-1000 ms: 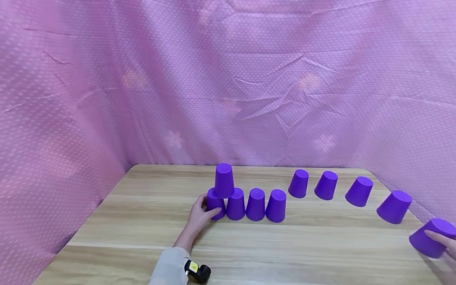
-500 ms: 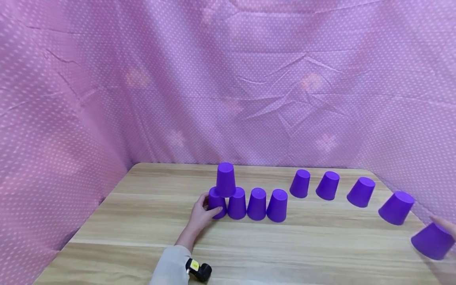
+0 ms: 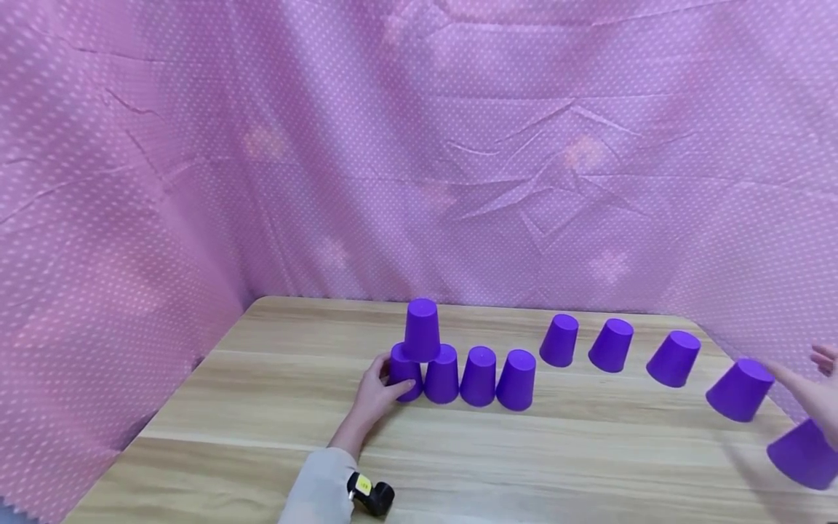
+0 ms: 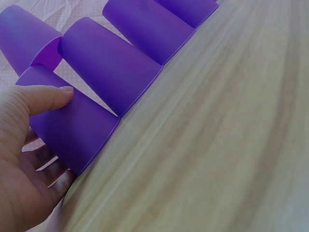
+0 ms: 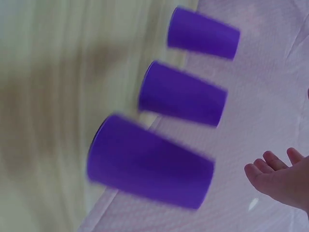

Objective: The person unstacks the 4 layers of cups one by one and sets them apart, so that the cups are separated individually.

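1. Purple inverted cup (image 3: 406,377): left hand (image 3: 374,397) grips it, thumb across front; stacked cup (image 3: 422,331) at 1 o'clock.
2. Right hand (image 3: 814,400) nearer loose cup (image 3: 740,391): 9 o'clock, axis vertical; fingers extended, holding nothing, contact unclear.

We grip the near cup (image 4: 79,128) in our left hand (image 4: 24,159), thumb (image 4: 50,98) across it. Just beside the near cup stands a second cup (image 4: 111,67), with a third cup (image 4: 149,29) and fourth cup (image 4: 190,9) beyond. Atop the near cup rests an upper cup (image 4: 26,41); below it, the table (image 4: 207,135); behind, pink cloth (image 4: 72,7).
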{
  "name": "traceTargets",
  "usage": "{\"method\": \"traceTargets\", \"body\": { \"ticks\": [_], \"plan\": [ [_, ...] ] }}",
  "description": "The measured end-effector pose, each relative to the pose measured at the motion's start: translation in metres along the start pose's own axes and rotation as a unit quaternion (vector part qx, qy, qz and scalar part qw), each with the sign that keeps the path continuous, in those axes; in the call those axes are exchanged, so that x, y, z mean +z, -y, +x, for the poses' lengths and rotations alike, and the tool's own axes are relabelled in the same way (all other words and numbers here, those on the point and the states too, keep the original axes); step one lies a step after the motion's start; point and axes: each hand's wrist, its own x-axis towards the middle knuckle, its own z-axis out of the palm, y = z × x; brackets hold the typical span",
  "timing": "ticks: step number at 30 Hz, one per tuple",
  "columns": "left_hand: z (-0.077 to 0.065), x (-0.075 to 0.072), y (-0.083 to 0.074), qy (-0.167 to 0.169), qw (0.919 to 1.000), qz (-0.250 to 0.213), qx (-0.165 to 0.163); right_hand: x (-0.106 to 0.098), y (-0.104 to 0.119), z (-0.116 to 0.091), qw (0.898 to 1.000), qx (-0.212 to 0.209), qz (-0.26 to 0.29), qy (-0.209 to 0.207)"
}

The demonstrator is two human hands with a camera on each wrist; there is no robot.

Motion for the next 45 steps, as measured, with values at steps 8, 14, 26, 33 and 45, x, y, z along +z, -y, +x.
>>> {"method": "traceTargets", "body": {
  "ticks": [8,14,26,33,45],
  "plan": [
    [0.002,0.000,0.000,-0.001,0.9999,-0.001,-0.011,0.026,0.139,-0.053,0.995,-0.043,0.023,0.085],
    [0.003,0.002,-0.002,0.003,0.9999,-0.003,-0.010,0.059,0.147,-0.049,0.994,-0.044,0.074,0.075],
    [0.004,0.002,-0.001,0.007,0.9998,0.000,-0.017,0.112,0.220,-0.072,0.977,-0.098,0.100,0.159],
    [0.006,0.002,-0.001,0.010,0.9998,-0.015,-0.007,0.146,0.244,-0.076,0.963,-0.114,0.143,0.199],
    [0.006,0.001,0.004,0.001,1.0000,-0.004,-0.006,0.203,0.293,-0.095,0.932,-0.124,0.193,0.282]
  ]
}}
